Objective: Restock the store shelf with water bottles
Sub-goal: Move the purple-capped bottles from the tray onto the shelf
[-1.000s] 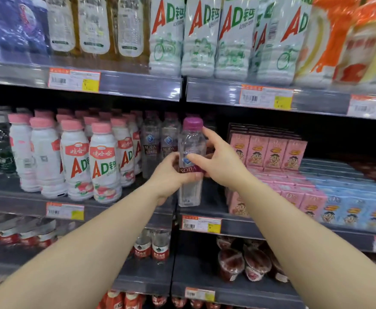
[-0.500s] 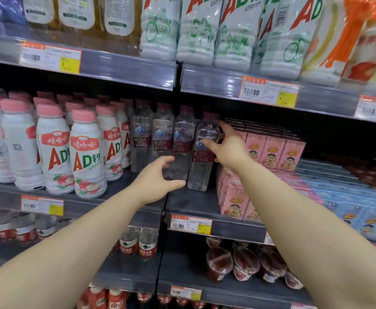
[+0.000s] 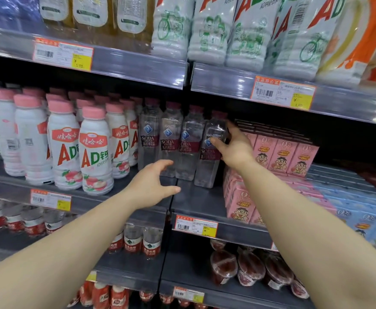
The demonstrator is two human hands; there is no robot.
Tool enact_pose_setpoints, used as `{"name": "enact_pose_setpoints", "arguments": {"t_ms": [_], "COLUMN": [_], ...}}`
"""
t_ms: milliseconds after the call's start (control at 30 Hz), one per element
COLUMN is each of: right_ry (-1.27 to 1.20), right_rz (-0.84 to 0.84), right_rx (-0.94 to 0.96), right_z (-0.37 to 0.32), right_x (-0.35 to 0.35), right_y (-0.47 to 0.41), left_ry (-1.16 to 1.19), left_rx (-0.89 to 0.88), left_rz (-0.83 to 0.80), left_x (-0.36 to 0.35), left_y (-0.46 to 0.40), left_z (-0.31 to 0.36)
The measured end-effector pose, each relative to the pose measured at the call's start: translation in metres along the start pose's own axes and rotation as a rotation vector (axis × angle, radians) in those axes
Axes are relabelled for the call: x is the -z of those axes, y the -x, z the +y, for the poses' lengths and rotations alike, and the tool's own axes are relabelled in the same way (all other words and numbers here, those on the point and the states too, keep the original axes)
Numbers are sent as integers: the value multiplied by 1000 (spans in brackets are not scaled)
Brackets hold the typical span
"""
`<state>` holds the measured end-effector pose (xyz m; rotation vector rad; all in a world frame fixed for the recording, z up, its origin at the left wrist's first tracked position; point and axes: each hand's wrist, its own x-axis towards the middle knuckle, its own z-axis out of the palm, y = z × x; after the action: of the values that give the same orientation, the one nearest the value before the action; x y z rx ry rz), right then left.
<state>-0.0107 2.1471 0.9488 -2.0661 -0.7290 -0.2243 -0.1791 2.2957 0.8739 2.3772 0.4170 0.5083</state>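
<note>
Middle shelf [image 3: 196, 204]: four clear soda water bottles w/ maroon caps and labels stand upright in a diagonal row, approx. centre of shelf, betw. the white AD milk-drink bottles [image 3: 95, 152] on the left and the pink drink cartons [image 3: 280, 152] on the right. Front-most soda bottle [image 3: 209, 161] is at the right end of the row, just beside the cartons, base on the shelf. Right hand [image 3: 234, 148] is on this bottle's upper right side; thumb lies across the label front, fingers go round the far side, so hand is clamped on the bottle. Left hand [image 3: 153, 186] hovers in front of the row, low, near the shelf edge; fingers spread and loosely curved, holding nothing, not touching any bottle. Price tag [image 3: 195, 226] on the shelf rail below the row. Upper shelf carries large AD multipacks [image 3: 211, 32]. Lower shelf: red-label water bottles [image 3: 142, 241] left, sealed cups [image 3: 249, 266] right. Blue cartons [image 3: 361, 210] far right, blurred.
</note>
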Motion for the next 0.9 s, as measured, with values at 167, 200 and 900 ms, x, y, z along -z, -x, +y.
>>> {"name": "enact_pose_setpoints", "arguments": {"t_ms": [167,200,900], "right_ry": [-38,-46,123], "right_rz": [41,49,36], "right_rx": [13,13,-5], "right_z": [1,2,-2], "right_x": [-6,-7,-12], "right_y": [5,6,16], "left_ry": [4,7,39], "left_rx": [6,6,-19], "left_rz": [2,1,12], "left_x": [2,3,19], "left_y": [2,2,32], "left_z": [0,0,6]}}
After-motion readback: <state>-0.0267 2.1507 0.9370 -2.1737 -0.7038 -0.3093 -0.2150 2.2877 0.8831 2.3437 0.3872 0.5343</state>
